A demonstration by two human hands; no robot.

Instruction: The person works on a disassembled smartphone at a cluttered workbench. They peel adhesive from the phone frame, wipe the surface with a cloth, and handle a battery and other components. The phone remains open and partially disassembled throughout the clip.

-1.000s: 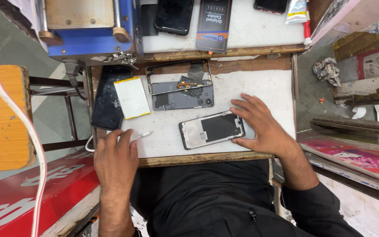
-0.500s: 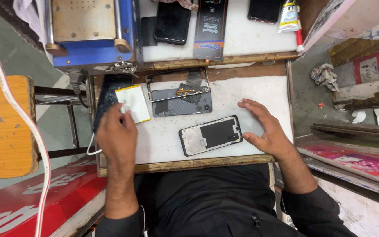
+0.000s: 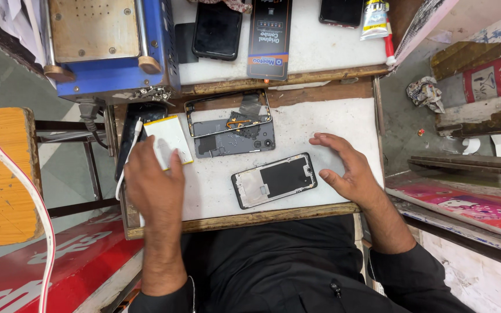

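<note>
Left hand (image 3: 153,184) lies flat, fingers on the white battery (image 3: 168,141), gripping nothing. Right hand (image 3: 346,168) open, palm down on the white worktop (image 3: 314,122), holding nothing. Opened phone (image 3: 273,180) sits between the hands, touching neither. Grey back housing (image 3: 232,128) lies just behind that phone, beside the battery.
</note>
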